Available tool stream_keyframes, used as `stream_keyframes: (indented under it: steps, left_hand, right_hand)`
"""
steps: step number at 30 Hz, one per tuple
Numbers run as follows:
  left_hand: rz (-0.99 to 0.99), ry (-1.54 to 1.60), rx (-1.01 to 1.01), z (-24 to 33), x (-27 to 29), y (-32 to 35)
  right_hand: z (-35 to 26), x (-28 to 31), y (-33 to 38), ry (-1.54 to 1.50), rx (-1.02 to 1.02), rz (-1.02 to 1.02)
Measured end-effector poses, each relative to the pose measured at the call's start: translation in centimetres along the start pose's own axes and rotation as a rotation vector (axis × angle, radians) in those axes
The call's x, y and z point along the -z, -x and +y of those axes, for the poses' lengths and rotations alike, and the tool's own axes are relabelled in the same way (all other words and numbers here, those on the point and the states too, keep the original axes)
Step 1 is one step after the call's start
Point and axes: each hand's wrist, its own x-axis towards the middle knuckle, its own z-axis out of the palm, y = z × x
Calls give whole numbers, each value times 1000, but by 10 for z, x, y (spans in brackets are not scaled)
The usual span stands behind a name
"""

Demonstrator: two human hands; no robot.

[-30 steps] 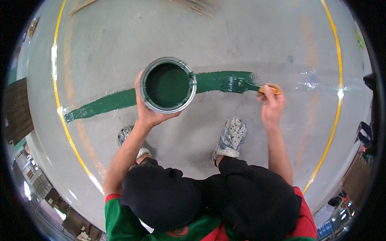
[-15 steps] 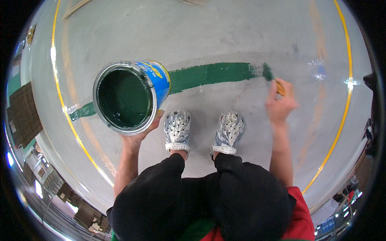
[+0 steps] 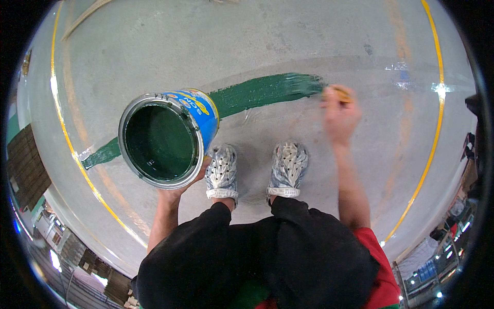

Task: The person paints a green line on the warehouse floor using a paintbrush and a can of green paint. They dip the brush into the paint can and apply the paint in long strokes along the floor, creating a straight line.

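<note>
My left hand (image 3: 177, 191) holds up an open blue paint can (image 3: 165, 137) from underneath; the can is full of dark green paint. My right hand (image 3: 337, 116), blurred by motion, grips a brush with a wooden handle (image 3: 340, 93) at the right end of a green painted stripe (image 3: 262, 90) on the grey concrete floor. The stripe runs from lower left, behind the can, up to the brush. My two feet in paint-spattered perforated shoes (image 3: 222, 170) stand just below the stripe.
Yellow floor lines (image 3: 77, 154) curve along the left and right sides. A clear taped or wet band (image 3: 411, 67) continues right of the stripe. Brown pallets or planks (image 3: 23, 165) lie at the far left edge.
The can has shifted left and then risen closer to the camera. My right hand with the brush has swept along the stripe's right end. My feet have stepped back below the stripe.
</note>
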Motion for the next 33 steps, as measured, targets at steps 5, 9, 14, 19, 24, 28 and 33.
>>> stream_keyframes:
  steps: [5, 9, 14, 19, 24, 28, 33]
  left_hand:
    - [-11, 163, 187, 2, -3, -3]
    - [-7, 74, 112, -1, -4, -7]
    - [34, 30, 219, -6, -3, -6]
    - [45, -52, 138, -12, 0, -6]
    - [12, -90, 151, -14, 2, -4]
    - [36, -89, 177, -14, 0, -5]
    - [56, -62, 196, -15, -4, -9]
  right_hand:
    - [9, 56, -24, 546, 449, 260]
    - [-24, -13, 11, 413, 822, -41]
    - [-54, -103, 65, -216, 452, -346]
    - [-5, -37, 25, -28, 143, -153]
    - [39, 83, -47, 353, 118, 283]
    - [25, 84, -55, 602, 450, 291]
    - [-12, -4, 21, 337, 624, -121]
